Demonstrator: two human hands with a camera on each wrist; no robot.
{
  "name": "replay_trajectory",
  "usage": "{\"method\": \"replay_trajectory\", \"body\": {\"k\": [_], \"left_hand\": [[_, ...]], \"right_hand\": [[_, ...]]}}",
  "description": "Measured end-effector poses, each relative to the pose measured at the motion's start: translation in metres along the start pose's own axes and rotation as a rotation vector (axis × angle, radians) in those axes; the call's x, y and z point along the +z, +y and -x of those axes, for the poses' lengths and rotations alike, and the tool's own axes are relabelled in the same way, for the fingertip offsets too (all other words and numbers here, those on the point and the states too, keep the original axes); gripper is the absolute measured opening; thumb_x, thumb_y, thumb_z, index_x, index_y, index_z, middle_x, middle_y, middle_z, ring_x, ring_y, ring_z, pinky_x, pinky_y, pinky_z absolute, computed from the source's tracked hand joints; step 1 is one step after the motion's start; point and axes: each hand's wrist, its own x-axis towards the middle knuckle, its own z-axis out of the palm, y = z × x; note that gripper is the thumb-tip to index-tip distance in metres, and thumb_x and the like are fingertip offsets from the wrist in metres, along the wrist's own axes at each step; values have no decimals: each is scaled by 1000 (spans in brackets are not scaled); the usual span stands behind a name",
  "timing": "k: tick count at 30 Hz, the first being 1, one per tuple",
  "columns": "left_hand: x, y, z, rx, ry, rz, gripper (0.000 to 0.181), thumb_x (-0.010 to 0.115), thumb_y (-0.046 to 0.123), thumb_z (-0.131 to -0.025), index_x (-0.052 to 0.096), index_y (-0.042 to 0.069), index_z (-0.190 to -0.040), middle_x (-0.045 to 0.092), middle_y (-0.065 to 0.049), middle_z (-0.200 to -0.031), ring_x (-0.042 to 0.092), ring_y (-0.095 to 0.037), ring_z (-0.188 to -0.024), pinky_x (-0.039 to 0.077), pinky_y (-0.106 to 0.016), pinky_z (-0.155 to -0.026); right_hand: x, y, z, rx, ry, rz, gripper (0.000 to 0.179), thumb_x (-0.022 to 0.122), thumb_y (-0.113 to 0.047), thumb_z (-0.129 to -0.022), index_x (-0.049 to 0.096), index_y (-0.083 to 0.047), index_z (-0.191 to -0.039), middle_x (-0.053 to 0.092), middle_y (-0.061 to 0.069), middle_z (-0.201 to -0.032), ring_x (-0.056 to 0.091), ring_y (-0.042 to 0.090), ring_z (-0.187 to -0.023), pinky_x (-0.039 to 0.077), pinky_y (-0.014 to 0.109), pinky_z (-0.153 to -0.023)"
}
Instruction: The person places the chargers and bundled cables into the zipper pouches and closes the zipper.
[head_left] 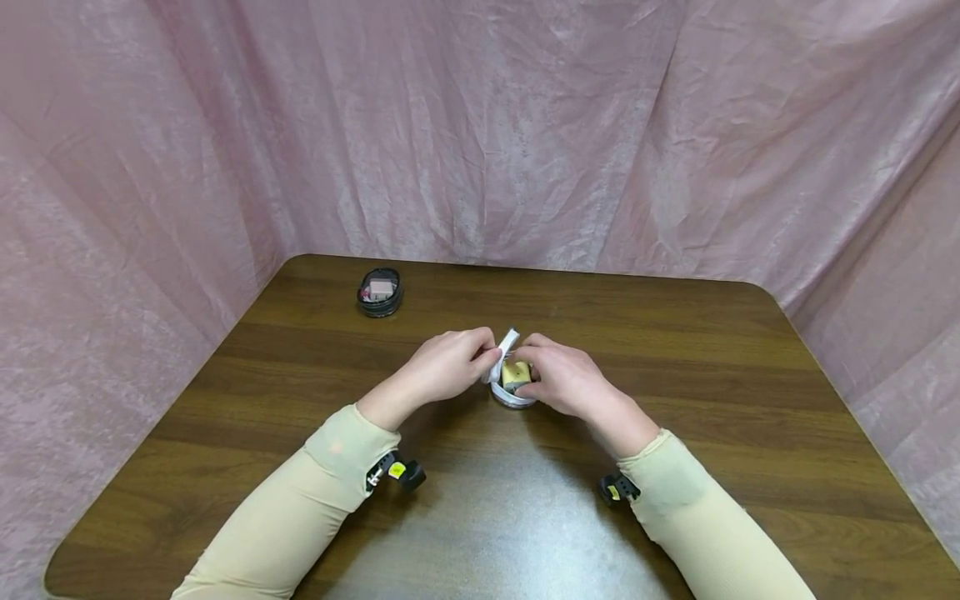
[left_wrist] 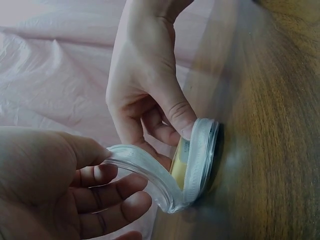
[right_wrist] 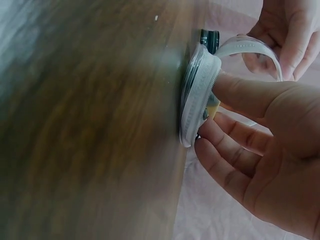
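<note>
A small round clear case [left_wrist: 204, 150] with a white zipper edge sits on the table, its lid [left_wrist: 145, 162] folded up. In the left wrist view, my left hand [head_left: 452, 364] pinches the rim of this lid between thumb and index finger, with its other fingers loosely curled below. A yellow block [head_left: 515, 375] with a grey end lies in the case. My right hand [head_left: 566, 377] reaches into the case from the right and grips the block between thumb and fingers. Those fingers partly hide the block.
Farther back on the left of the wooden table [head_left: 637, 312] stands a round black-edged case [head_left: 380, 304] with a white block inside. Pink curtains [head_left: 480, 125] hang behind the table and at its sides. Each wrist carries a small black camera mount.
</note>
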Motion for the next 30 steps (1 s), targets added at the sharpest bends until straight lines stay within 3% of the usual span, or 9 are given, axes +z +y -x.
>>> {"method": "replay_trajectory", "body": {"k": [11,18,23,30], "left_hand": [[2,-2,-2,20,-7,9,19,62,27,-114,67,17,-99,61,6,-77,57,-13,-70,45,-34,-66],[2,2,-2,25,-3,-10,18,63,26,-114,69,16,-100,62,4,-84,58,-15,-76,47,-35,-69],[3,3,-2,19,10,-22,17,64,26,-113,71,16,-101,62,2,-92,58,-16,-82,48,-36,-72],[8,4,1,40,24,-15,15,66,26,-112,69,18,-100,63,1,-99,58,-16,-85,49,-37,-74]], "right_hand": [[-2,2,-3,26,-30,-49,41,93,-19,-91,76,-16,-128,67,3,-133,70,18,-95,55,38,-78],[-6,9,8,23,32,-138,40,93,-18,-91,78,-11,-127,71,5,-121,73,18,-97,56,41,-83],[-9,15,12,108,65,-125,37,90,-18,-92,79,-12,-127,73,5,-114,70,20,-95,55,43,-82],[-12,21,11,159,-3,-160,44,82,-21,-99,72,-2,-138,79,11,-120,73,29,-108,55,52,-96]]}}
